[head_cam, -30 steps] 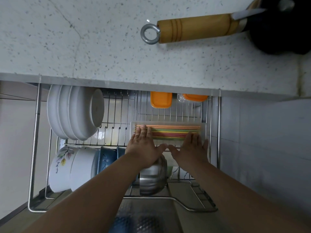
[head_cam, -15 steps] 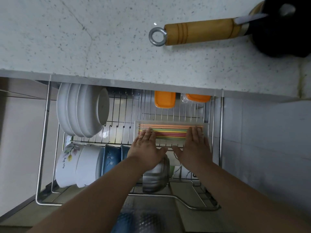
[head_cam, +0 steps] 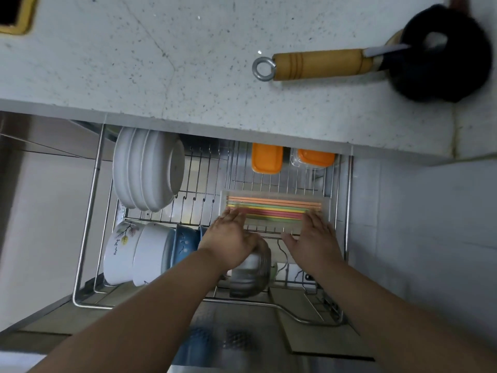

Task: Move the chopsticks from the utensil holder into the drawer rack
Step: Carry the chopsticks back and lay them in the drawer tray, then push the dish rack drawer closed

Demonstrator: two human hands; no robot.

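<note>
Several coloured chopsticks (head_cam: 271,207) lie side by side in a clear plastic tray (head_cam: 326,204) inside the pulled-out wire drawer rack (head_cam: 88,211). My left hand (head_cam: 230,239) lies flat with its fingertips on the left ends of the chopsticks. At the right ends my right hand (head_cam: 313,236) does the same, fingers stretched out and together. Neither hand grips anything. The utensil holder is not in view.
White bowls (head_cam: 146,168) stand on edge at the rack's back left, with more white and blue bowls (head_cam: 150,251) in front. A steel bowl (head_cam: 251,270) sits under my left wrist. Orange-lidded boxes (head_cam: 267,158) stand at the back. A wood-handled black pan (head_cam: 435,55) lies on the speckled counter (head_cam: 134,63).
Both hands stay flat on the chopsticks' ends, slid slightly toward me, so more of the chopsticks shows. The view has shifted, showing more counter.
</note>
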